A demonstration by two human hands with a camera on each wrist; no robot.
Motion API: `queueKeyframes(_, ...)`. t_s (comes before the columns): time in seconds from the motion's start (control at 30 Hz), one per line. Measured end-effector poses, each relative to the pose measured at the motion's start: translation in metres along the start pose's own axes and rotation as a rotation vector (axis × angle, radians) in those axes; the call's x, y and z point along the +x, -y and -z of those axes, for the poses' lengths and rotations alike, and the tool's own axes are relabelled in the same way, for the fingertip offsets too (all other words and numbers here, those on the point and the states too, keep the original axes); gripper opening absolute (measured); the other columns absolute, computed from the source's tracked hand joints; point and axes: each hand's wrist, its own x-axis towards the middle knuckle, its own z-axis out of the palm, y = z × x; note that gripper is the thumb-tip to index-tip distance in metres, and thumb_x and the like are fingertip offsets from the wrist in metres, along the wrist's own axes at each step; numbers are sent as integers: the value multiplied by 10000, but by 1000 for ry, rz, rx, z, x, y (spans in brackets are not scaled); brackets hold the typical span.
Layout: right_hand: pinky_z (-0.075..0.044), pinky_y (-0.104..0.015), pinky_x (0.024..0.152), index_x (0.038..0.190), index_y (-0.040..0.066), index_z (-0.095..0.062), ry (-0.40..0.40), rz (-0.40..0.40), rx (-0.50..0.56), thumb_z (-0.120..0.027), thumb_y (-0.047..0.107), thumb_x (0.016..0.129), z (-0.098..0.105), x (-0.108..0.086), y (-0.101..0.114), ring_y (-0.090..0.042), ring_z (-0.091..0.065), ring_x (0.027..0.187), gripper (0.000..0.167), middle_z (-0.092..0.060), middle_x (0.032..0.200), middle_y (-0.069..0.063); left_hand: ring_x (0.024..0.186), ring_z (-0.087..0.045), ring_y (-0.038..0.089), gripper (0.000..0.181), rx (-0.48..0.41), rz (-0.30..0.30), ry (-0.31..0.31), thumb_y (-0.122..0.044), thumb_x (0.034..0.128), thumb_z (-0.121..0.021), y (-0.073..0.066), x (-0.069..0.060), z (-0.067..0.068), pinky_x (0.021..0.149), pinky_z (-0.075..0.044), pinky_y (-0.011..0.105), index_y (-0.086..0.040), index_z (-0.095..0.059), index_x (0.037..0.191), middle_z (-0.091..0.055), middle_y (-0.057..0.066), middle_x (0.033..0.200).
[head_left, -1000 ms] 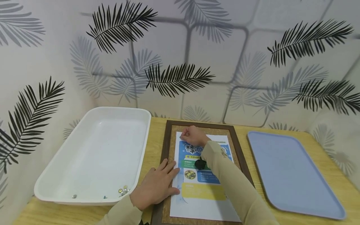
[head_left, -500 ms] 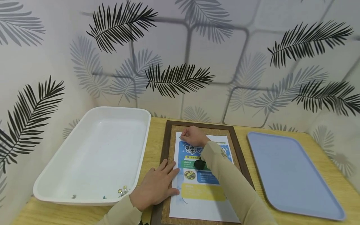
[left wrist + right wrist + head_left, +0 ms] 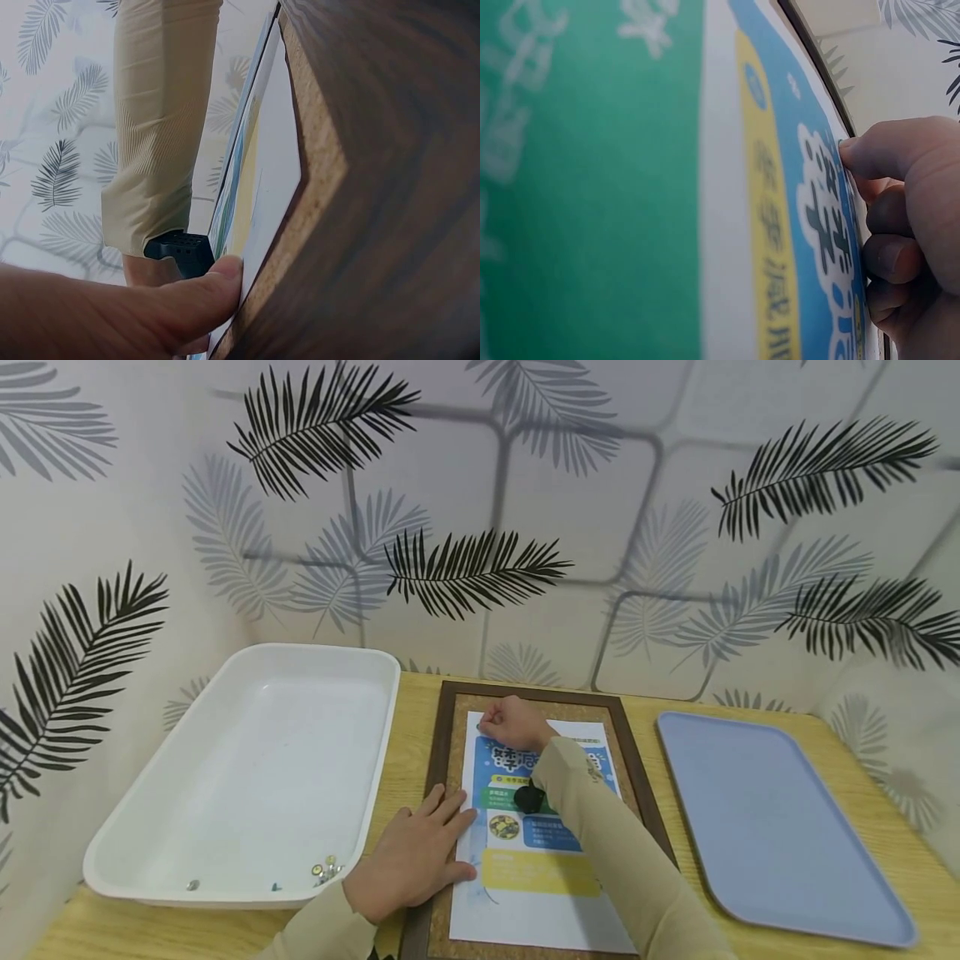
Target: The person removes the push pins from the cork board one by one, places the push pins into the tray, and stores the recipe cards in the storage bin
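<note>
At left: white tray (image 3: 255, 777), small metallic pieces (image 3: 318, 869) at the near end. Next: left hand (image 3: 416, 852), laid across the left side of a brown-framed corkboard (image 3: 437, 764), fingers extended, thumb spread apart, tips on the left edge of the printed poster (image 3: 540, 870). Poster position: on the corkboard, inside the frame. At its upper left corner: right hand (image 3: 517, 724), fingers curled, tips at the sheet; cannot tell whether pinching anything. At right: blue tray (image 3: 776, 827), beside the corkboard.
</note>
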Motion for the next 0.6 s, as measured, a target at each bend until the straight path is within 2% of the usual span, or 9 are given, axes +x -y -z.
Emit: queueKeyframes(0.6, -428, -242, 667, 900, 84, -681, -3, -17, 2, -608, 206, 927, -1, 0, 1, -96, -523, 649, 144, -612, 742, 13, 1429, -314, 312, 673, 9, -10, -6, -532, 881, -601, 0, 0, 0, 951, -444, 541, -166, -471, 1431, -358, 64, 1545)
